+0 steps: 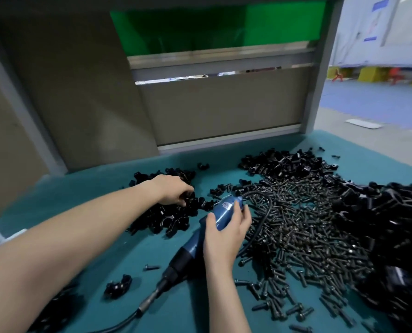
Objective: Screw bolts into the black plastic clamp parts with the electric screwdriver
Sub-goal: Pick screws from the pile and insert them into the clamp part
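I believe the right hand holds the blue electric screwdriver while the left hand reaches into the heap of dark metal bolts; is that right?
Not quite: the head view shows the left hand reaching into the pile of black plastic clamp parts, not the dark metal bolts. The right hand does hold the blue electric screwdriver.

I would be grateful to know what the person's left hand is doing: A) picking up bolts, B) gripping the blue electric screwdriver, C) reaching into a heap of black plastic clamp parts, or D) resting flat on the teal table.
C: the left hand curls its fingers into the heap of black plastic clamp parts, while the right hand grips the blue electric screwdriver.
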`<state>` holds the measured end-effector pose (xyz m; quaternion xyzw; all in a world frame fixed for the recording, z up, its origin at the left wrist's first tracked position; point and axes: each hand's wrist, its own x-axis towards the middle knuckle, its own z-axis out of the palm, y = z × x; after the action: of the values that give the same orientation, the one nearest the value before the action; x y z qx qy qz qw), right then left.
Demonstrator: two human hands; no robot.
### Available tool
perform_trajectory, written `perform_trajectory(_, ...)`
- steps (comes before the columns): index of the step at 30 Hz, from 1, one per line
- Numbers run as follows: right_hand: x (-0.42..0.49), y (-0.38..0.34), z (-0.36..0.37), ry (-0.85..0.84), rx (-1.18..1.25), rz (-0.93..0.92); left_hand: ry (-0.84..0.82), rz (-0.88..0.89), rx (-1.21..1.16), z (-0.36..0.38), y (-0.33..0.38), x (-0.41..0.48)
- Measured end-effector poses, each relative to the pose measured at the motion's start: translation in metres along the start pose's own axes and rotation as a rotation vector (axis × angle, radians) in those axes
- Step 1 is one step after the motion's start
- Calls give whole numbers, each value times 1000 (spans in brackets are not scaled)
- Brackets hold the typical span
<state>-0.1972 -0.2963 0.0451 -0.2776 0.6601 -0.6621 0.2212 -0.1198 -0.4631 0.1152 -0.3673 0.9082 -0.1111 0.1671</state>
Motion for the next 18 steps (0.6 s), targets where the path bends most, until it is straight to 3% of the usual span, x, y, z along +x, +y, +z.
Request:
perform_trajectory(5, -5, -20, -7, 206, 124, -205, 336, -181, -239, -7, 11, -34)
perform_trajectory(7, -1, -37, -13, 105, 224, -88, 518, -245, -547, -18, 20, -56)
perform_trajectory(10, 0, -67, -18, -249, 508, 173, 716, -236, -889, -28, 51, -94)
perform_trajectory(12, -5, -77, -15, -350, 485, 139, 759, -215, -945, -25, 79, -119)
perform_trajectory(15, -17, -78, -21, -347, 442, 88, 837, -201, -1061, -14, 117, -151)
perform_trajectory(18, -26, -66, -48, -435, 461, 78, 770, -235, -1439, 5, 145, -175)
